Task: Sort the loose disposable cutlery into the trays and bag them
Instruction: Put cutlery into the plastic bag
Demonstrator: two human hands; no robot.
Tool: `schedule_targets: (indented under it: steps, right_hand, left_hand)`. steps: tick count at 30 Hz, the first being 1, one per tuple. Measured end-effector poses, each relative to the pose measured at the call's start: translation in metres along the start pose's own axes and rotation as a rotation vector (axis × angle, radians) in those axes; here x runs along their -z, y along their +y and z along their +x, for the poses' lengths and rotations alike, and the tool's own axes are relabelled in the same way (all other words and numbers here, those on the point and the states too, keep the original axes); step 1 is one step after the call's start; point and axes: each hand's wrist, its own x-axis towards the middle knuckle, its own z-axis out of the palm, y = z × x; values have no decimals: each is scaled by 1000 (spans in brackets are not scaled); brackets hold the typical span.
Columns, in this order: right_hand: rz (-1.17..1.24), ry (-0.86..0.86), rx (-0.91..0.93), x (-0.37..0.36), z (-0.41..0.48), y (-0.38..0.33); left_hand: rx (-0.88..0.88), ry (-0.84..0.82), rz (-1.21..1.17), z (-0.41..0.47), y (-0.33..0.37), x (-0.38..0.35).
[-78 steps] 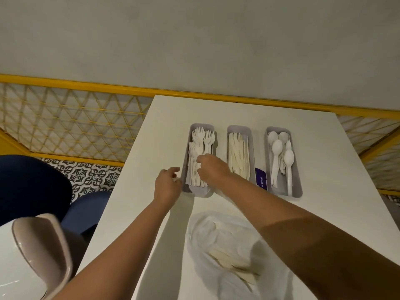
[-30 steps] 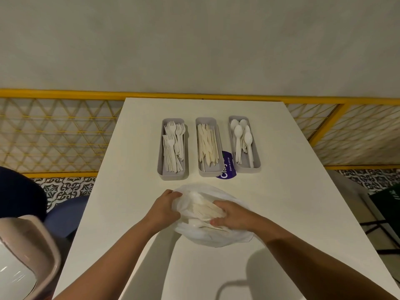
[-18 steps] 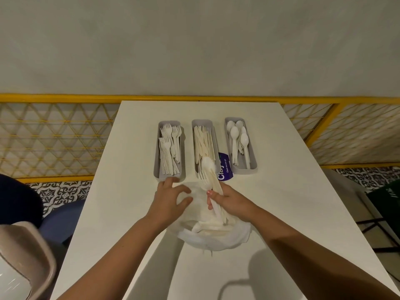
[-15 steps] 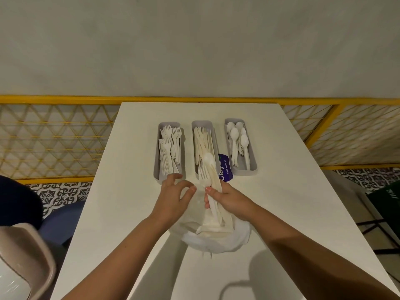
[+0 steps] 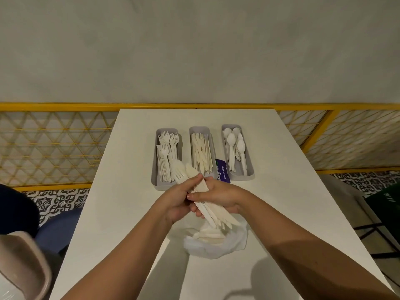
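Low at centre frame, lying on the white table (image 5: 281,202): crumpled white plastic bag (image 5: 216,247), a few pieces inside. Just above, wrapped round a slanted bundle of disposable cutlery (image 5: 213,213), fork tines uppermost: left hand (image 5: 175,202), fingers curled close together, and right hand (image 5: 218,195), thumb and fingers pinching the handles. Beyond, side by side at mid-frame: fork tray (image 5: 161,186), knife tray (image 5: 199,129), spoon tray (image 5: 241,177), purple sticker (image 5: 223,172) between the last two.

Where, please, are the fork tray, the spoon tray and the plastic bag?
fork tray (image 5: 154,169), head view, left wall.
spoon tray (image 5: 242,177), head view, near wall.
plastic bag (image 5: 216,247), head view, front bulge.
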Motion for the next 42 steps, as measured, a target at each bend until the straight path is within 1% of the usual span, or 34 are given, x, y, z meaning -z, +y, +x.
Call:
schedule_targets:
  steps: [2, 4, 5, 8, 9, 14, 19, 23, 26, 29, 32, 38, 42]
  right_hand:
    - [37, 17, -8, -1, -2, 0]
    - [104, 71, -16, -4, -1, 0]
    - [83, 125, 8, -5, 0, 1]
    - [-181, 317, 107, -11, -1, -2]
    - [-229, 357, 124, -13, -1, -1]
    - [-345, 510, 196, -14, 6, 2]
    - [-267, 577, 271, -15, 10, 5]
    - [-116, 587, 232, -10, 12, 3]
    - [-18, 544, 196, -3, 12, 1]
    - [3, 489, 180, 0, 10, -1]
    - [0, 496, 167, 2, 9, -2]
    - [74, 484, 119, 5, 12, -1]
    - [218, 394, 100, 14, 9, -5]
  left_hand:
    - [-26, 43, -28, 3, 4, 0]
    - [-52, 88, -77, 6, 7, 1]
    - [-59, 103, -107, 6, 8, 0]
    - [-66, 128, -166, 6, 11, 0]
    - [-70, 131, -167, 6, 11, 0]
    - [-147, 118, -225, 9, 12, -2]
    - [-170, 151, -250, 13, 17, -3]
    - [-134, 175, -248, 15, 23, -3]
    - [-130, 196, -246, 16, 25, -4]
    - [-151, 211, -217, 18, 26, -5]
    - [-149, 218, -171, 20, 26, -4]
    - [-131, 275, -123, 23, 30, -2]
    - [-131, 304, -99, 24, 31, -2]
